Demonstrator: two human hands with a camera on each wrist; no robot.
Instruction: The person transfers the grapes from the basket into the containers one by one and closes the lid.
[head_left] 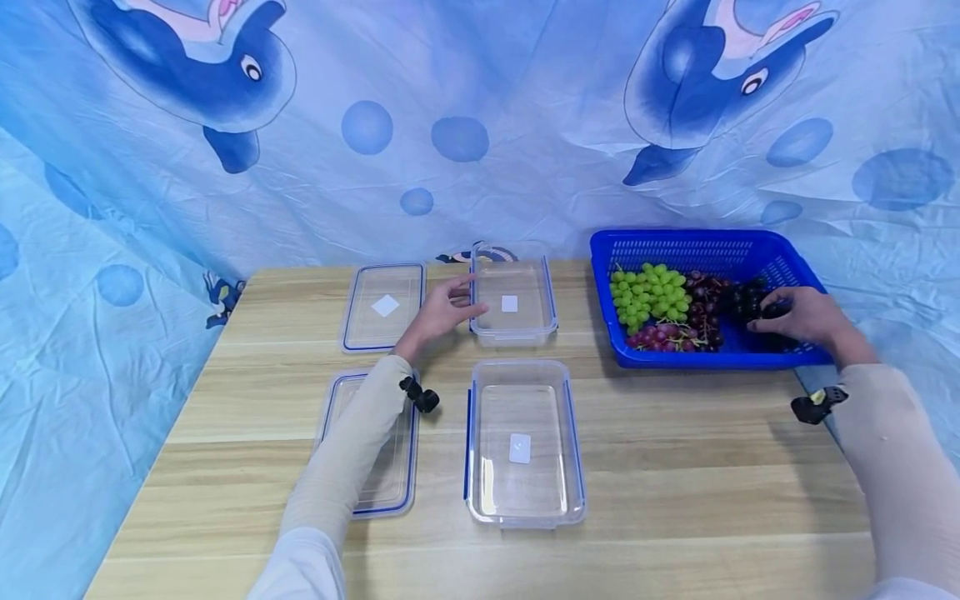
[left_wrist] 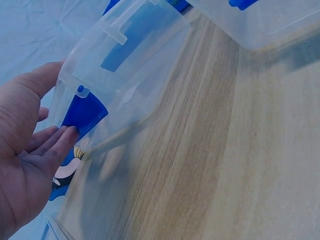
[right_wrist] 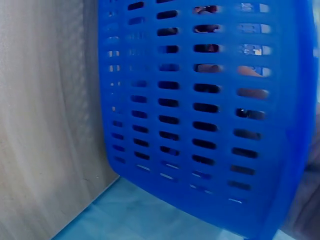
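Right-hand grip (head_left: pixel 808 318) was curled round black grapes (head_left: pixel 738 302) in the blue basket (head_left: pixel 712 360), while the left-hand grip (head_left: pixel 441 312) was spread against the far container (head_left: pixel 525 279); grapes were apparently being gathered, so a gentle lift clear of the basket seemed called for.

Head cam: bright, fairly even light; soft arm shadows on tabletop (head_left: pixel 675 467); glare streaks in nr clear box (head_left: pixel 525 408). L wrist: dimmer, bluish cast, fine detail soft; diffuse shadow beside far box (left_wrist: pixel 142 82). R wrist: dim, hazy; basket (right_wrist: pixel 186 117) rim blurred twd R edge.
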